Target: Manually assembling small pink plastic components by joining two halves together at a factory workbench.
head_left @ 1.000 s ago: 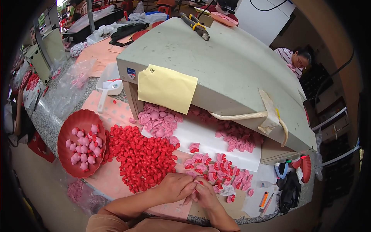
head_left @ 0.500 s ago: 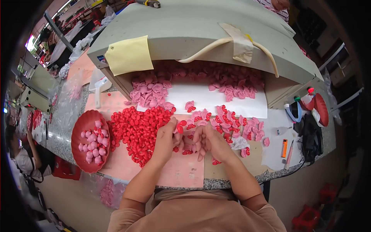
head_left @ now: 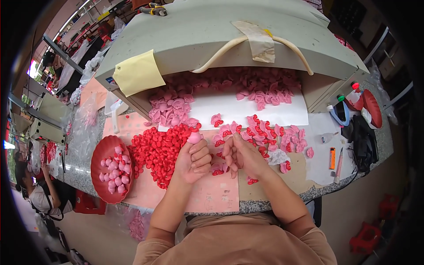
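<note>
My left hand point(head_left: 192, 162) is closed, its fingers curled in. A rounded pink piece point(head_left: 194, 138) pokes out at the top of this fist, with red showing just beyond it. To the right, my right hand point(head_left: 244, 155) hovers with loosely bent fingers slightly apart, and I see nothing in it. Left of my left hand lies a big heap of small glossy red pieces point(head_left: 157, 152). Past my right hand, pink cupped pieces with red parts on them point(head_left: 260, 132) lie spread over the work surface.
A grey metal housing point(head_left: 212, 39) arches over a mound of pink cupped pieces point(head_left: 172, 106) on white paper. A red bowl point(head_left: 98, 176) at left holds rounded pink pieces. At right lie an orange cutter point(head_left: 332, 158) and a black bag point(head_left: 364, 148). Another person point(head_left: 46, 192) sits far left.
My left hand has turned and closed into a fist, with a rounded pink piece now showing at its top. My right hand has barely moved. The whole view has shifted slightly.
</note>
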`<state>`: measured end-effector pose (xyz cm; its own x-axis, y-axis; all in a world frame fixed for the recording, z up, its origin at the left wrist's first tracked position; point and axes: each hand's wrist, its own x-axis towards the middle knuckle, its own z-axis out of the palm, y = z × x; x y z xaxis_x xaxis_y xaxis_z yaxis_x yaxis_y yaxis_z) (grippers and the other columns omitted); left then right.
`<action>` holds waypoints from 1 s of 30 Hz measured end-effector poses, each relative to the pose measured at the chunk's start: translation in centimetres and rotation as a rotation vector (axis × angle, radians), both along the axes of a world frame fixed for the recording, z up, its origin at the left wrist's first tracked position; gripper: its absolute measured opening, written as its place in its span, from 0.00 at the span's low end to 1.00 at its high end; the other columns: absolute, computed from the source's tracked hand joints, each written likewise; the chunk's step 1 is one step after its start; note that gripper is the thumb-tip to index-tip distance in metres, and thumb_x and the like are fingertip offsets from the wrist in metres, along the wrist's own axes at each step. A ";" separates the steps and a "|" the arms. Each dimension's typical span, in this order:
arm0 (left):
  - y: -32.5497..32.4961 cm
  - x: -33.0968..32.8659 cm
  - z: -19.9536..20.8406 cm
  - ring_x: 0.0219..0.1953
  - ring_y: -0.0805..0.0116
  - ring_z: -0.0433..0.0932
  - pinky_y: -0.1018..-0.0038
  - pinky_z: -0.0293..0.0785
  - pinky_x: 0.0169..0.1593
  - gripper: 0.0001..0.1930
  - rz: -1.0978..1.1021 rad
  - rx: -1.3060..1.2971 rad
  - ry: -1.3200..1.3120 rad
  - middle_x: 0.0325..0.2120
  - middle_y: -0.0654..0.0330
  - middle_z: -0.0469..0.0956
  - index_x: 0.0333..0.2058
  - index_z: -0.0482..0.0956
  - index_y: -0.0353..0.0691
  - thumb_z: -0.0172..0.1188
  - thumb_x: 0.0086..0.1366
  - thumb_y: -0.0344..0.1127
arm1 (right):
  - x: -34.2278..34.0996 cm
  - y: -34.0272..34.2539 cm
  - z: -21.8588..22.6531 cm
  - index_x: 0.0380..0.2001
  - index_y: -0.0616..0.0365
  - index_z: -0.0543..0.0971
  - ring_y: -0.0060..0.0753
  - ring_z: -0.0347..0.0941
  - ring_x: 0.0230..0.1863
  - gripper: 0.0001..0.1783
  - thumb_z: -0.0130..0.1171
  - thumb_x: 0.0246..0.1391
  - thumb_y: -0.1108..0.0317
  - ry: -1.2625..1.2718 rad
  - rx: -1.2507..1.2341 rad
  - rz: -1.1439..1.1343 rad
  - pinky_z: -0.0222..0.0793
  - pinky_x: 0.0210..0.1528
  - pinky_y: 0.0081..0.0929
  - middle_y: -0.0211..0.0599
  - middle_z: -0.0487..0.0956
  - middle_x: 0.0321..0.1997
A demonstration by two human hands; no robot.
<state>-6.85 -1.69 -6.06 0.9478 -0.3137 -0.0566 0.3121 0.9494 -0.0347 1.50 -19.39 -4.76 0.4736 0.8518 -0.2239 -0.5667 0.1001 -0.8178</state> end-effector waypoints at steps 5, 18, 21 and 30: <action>-0.8 -0.1 1.3 0.10 0.76 0.54 0.78 0.56 0.12 0.22 0.045 0.374 0.105 0.08 0.69 0.54 0.16 0.60 0.46 0.35 0.69 0.47 | 0.0 0.0 0.1 0.30 0.58 0.68 0.21 0.64 0.15 0.28 0.29 0.63 0.45 -0.011 -0.002 0.010 0.69 0.16 0.22 0.32 0.69 0.19; -2.7 -0.7 2.5 0.19 0.52 0.71 0.64 0.66 0.24 0.15 0.476 2.123 -0.263 0.17 0.49 0.70 0.25 0.70 0.32 0.45 0.67 0.36 | -0.8 0.0 1.0 0.42 0.63 0.69 0.16 0.69 0.17 0.14 0.45 0.61 0.63 -0.545 -0.233 0.074 0.68 0.17 0.16 0.29 0.69 0.21; -2.7 -0.9 2.8 0.21 0.51 0.72 0.64 0.67 0.25 0.16 0.434 2.176 -0.301 0.18 0.49 0.70 0.27 0.71 0.32 0.42 0.68 0.38 | -0.9 -0.1 0.7 0.45 0.63 0.68 0.16 0.70 0.18 0.14 0.47 0.60 0.65 -0.614 -0.176 0.082 0.69 0.18 0.16 0.29 0.70 0.21; -3.1 -0.8 2.2 0.21 0.50 0.72 0.65 0.66 0.26 0.18 0.377 1.957 -0.136 0.19 0.48 0.70 0.29 0.71 0.31 0.39 0.69 0.38 | -1.2 0.3 0.4 0.48 0.62 0.67 0.17 0.71 0.21 0.17 0.47 0.60 0.64 -0.668 -0.217 0.031 0.72 0.24 0.17 0.29 0.71 0.25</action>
